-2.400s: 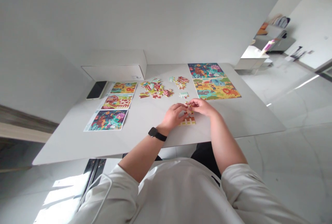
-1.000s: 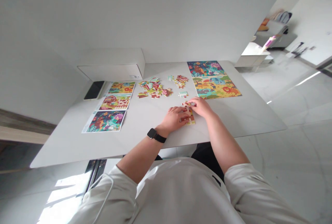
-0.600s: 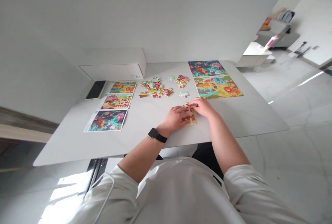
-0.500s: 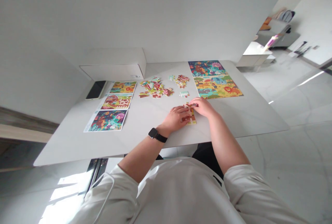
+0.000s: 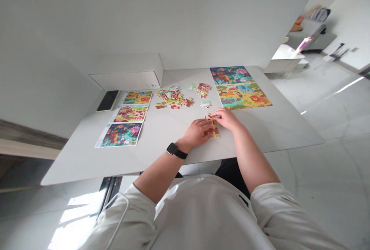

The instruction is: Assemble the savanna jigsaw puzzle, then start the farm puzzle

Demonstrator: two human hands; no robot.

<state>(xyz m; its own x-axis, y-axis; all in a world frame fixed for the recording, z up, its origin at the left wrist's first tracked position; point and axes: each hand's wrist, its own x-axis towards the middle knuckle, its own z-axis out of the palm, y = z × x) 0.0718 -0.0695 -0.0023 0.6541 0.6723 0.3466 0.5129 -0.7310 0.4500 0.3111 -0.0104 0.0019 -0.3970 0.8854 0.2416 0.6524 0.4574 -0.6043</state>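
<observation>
- The left hand (image 5: 199,131) lies palm down on the table (image 5: 162,142), with its fingers (image 5: 208,126) stretched out side by side and pressed flat on the near-left part of a small joined puzzle patch (image 5: 215,132).
- A black watch (image 5: 175,150) sits on the left wrist.
- The right hand (image 5: 228,118) rests just beside the left one, on the far-right side of the same patch.
- Its fingers (image 5: 217,115) are curled in, and their tips meet on a small puzzle piece (image 5: 213,117) at the far edge of the patch. It is too small to tell whether they pinch this piece or only press it.
- The patch lies flat near the front edge of the table, between the two hands and partly under them. Orange, red and cream colours show on it.
- A single pale piece (image 5: 206,104) lies a little beyond the hands.
- Farther back, a spread of loose pieces (image 5: 173,99) sits to the left and a smaller heap (image 5: 203,89) to the right, the two apart from each other.
- Two finished puzzles (image 5: 239,88) lie edge to edge on the far right of the table.
- Three picture cards (image 5: 131,113) lie in a row on the left, with a dark phone (image 5: 108,100) beside the farthest of them.
- A white box (image 5: 130,73) stands at the back, against the wall.
</observation>
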